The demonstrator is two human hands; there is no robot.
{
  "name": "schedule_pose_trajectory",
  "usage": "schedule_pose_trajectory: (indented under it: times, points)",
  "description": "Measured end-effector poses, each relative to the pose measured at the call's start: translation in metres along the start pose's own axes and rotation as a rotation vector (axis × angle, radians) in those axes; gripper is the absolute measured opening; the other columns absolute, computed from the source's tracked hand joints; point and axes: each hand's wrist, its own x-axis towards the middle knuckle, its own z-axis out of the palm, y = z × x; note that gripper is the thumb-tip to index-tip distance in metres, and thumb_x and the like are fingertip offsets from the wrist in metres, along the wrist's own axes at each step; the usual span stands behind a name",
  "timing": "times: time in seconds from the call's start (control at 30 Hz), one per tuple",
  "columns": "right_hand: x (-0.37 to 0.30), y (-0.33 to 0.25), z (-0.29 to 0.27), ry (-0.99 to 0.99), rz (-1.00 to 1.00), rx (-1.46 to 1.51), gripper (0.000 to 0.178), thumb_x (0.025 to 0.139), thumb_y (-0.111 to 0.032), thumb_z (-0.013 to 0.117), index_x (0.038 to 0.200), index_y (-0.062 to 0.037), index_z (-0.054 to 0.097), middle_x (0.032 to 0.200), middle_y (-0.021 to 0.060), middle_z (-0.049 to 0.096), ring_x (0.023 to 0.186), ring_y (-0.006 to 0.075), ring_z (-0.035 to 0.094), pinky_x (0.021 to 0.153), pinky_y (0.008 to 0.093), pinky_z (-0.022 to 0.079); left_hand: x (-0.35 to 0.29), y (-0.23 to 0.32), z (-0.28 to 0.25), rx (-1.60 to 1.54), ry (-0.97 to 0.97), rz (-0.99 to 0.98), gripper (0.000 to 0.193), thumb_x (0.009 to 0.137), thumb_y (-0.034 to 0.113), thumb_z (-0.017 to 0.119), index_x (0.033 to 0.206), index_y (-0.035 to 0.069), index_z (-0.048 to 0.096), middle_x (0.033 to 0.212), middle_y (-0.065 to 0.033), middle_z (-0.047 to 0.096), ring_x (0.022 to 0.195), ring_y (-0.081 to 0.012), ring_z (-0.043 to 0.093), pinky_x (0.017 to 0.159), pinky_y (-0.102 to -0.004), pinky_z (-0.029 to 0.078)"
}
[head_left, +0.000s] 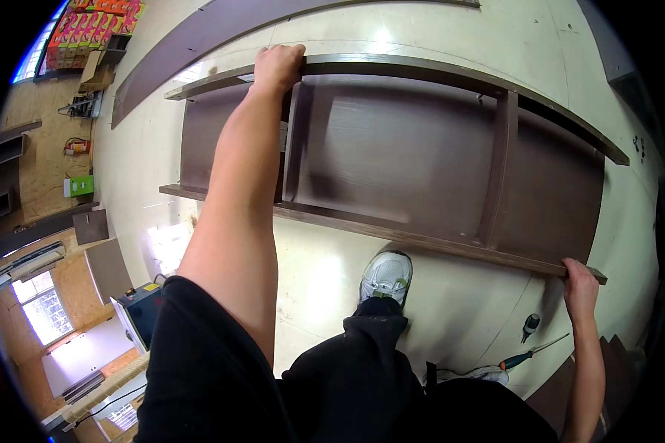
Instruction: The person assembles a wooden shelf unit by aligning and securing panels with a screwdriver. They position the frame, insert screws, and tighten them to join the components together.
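A dark brown wooden cabinet frame (399, 148) lies on the pale floor, open side up, with two upright dividers inside it. My left hand (278, 65) grips the top of the far side panel, near the left divider. My right hand (580, 284) is closed on the right end of the near side panel. My foot in a white shoe (386, 275) stands just in front of the near panel.
A screwdriver with a green handle (528, 356) and a small dark round part (530, 323) lie on the floor near my right forearm. A long dark board (222, 29) lies beyond the frame. A blue box (142, 310) and shelves stand at the left.
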Motion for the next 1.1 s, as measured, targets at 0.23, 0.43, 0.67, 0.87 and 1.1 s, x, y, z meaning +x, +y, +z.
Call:
schedule_pose_trajectory:
  times: [0.23, 0.43, 0.67, 0.87, 1.1]
  points:
    - [0.003, 0.001, -0.005, 0.027, 0.025, -0.005, 0.031, 0.071, 0.007, 0.058, 0.1, -0.0028, 0.063, 0.098, 0.0161, 0.067, 0.093, 0.0352, 0.064, 0.08, 0.0408, 0.052, 0.008, 0.0, -0.004, -0.009, 0.006, 0.028, 0.019, 0.071, 0.014, 0.066, 0.089, 0.012, 0.059, 0.081, -0.0131, 0.067, 0.084, -0.0345, 0.064, 0.075, -0.0449, 0.049]
    - [0.005, -0.001, -0.002, 0.037, 0.006, -0.005, 0.03, 0.07, 0.006, 0.058, 0.098, -0.0033, 0.063, 0.097, 0.0145, 0.068, 0.091, 0.0335, 0.065, 0.078, 0.0404, 0.053, -0.004, -0.001, -0.004, 0.019, -0.026, 0.037, 0.021, 0.07, 0.017, 0.069, 0.088, 0.011, 0.059, 0.08, -0.013, 0.067, 0.083, -0.0341, 0.065, 0.074, -0.0441, 0.05]
    - [0.005, -0.005, -0.007, 0.028, -0.022, -0.012, 0.028, 0.072, 0.006, 0.056, 0.097, -0.0031, 0.063, 0.095, 0.0143, 0.068, 0.089, 0.0333, 0.065, 0.076, 0.0408, 0.053, 0.005, 0.0, 0.0, 0.007, -0.022, 0.028, 0.019, 0.072, 0.015, 0.069, 0.088, 0.011, 0.059, 0.08, -0.0123, 0.067, 0.083, -0.0336, 0.065, 0.074, -0.0444, 0.05]
    - [0.003, -0.003, -0.004, -0.002, 0.003, -0.005, 0.031, 0.071, 0.008, 0.055, 0.099, -0.0036, 0.062, 0.098, 0.0146, 0.067, 0.091, 0.0337, 0.064, 0.078, 0.0415, 0.052, 0.001, 0.0, -0.003, -0.018, -0.006, -0.031, 0.02, 0.072, 0.013, 0.068, 0.09, 0.011, 0.061, 0.082, -0.0139, 0.068, 0.085, -0.0336, 0.065, 0.077, -0.044, 0.05]
    - [0.0, -0.004, -0.003, 0.021, 0.005, -0.017, 0.029, 0.073, 0.006, 0.056, 0.1, -0.0038, 0.063, 0.099, 0.0145, 0.067, 0.091, 0.034, 0.064, 0.08, 0.0412, 0.052, 0.012, -0.038, 0.001, -0.587, -0.259, -0.045, 0.041, 0.066, 0.005, 0.056, 0.105, 0.007, 0.069, 0.086, -0.0151, 0.07, 0.076, -0.0258, 0.066, 0.07, -0.0365, 0.052]
